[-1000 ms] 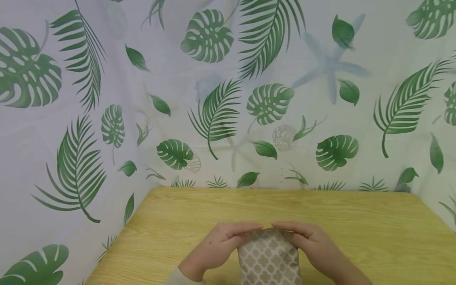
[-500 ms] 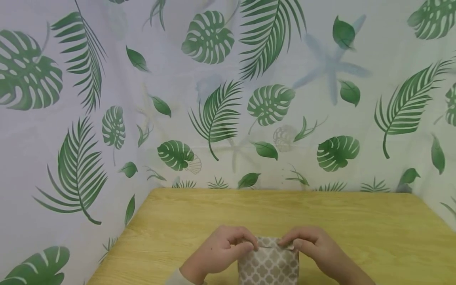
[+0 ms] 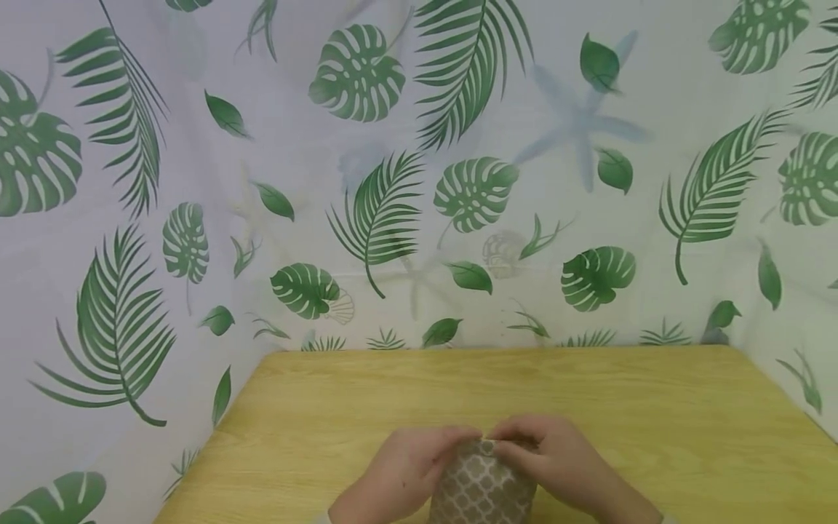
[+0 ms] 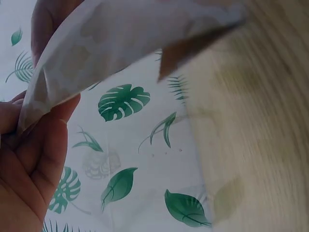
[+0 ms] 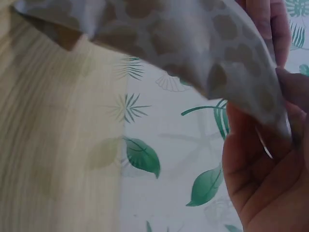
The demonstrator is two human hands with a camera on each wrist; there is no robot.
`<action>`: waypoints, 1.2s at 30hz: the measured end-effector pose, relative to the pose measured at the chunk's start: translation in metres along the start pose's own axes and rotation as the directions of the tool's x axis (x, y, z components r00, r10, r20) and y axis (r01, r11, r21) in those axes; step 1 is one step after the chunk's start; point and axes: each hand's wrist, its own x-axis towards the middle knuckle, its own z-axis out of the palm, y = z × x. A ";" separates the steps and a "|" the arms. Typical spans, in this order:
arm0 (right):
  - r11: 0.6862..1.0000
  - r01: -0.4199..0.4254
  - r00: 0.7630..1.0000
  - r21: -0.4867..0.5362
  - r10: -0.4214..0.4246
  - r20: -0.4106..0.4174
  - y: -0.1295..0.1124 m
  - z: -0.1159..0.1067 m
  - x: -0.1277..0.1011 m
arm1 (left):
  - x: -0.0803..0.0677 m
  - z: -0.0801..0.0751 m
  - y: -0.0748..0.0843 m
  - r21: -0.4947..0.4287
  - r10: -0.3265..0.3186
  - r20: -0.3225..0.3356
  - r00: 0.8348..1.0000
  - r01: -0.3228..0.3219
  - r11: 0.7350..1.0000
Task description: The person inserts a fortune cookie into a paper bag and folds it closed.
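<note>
Both hands, left (image 3: 402, 471) and right (image 3: 556, 466), pinch the patterned bag (image 3: 481, 491) top near the table (image 3: 655, 407) edge.

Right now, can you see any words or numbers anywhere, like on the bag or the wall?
None: the patterned bag held by the left hand and right hand shows only a lattice print, the curtain only leaves, the table only wood grain.

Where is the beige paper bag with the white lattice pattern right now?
In the head view the beige lattice-patterned paper bag sits bottom centre on the wooden table, its top pinched between the left hand and right hand.
</note>
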 end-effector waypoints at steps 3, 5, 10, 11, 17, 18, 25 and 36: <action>0.993 0.040 0.998 -0.111 -0.044 -0.034 -0.005 0.002 0.000 | 0.001 0.004 0.005 -0.033 -0.053 0.011 0.999 0.053 0.998; 0.985 0.070 0.996 -0.159 -0.078 -0.046 -0.008 0.003 -0.001 | 0.002 0.007 0.007 -0.049 -0.068 0.000 0.998 0.068 0.996; 0.980 0.072 0.997 -0.188 -0.078 -0.021 -0.013 -0.001 -0.001 | 0.001 0.012 0.006 -0.050 -0.047 -0.103 0.994 0.042 0.998; 0.981 0.059 0.998 -0.185 -0.061 -0.004 -0.013 -0.003 -0.001 | 0.001 0.012 0.006 -0.064 -0.057 -0.117 0.992 0.049 0.997; 0.978 0.044 0.997 -0.204 -0.031 0.067 -0.011 -0.014 0.000 | -0.002 0.009 0.002 -0.225 -0.167 -0.066 0.984 0.148 0.963; 0.976 0.054 0.997 -0.209 -0.041 0.066 -0.010 -0.015 0.000 | -0.002 0.009 0.001 -0.244 -0.176 -0.056 0.983 0.158 0.957; 0.979 0.049 0.997 -0.199 -0.036 0.068 -0.005 -0.025 -0.002 | 0.000 0.005 -0.003 -0.218 -0.172 -0.066 0.983 0.154 0.964; 0.987 -0.021 0.995 -0.159 0.036 0.094 0.002 -0.041 -0.001 | 0.002 0.000 -0.010 -0.191 -0.200 -0.033 0.979 0.190 0.963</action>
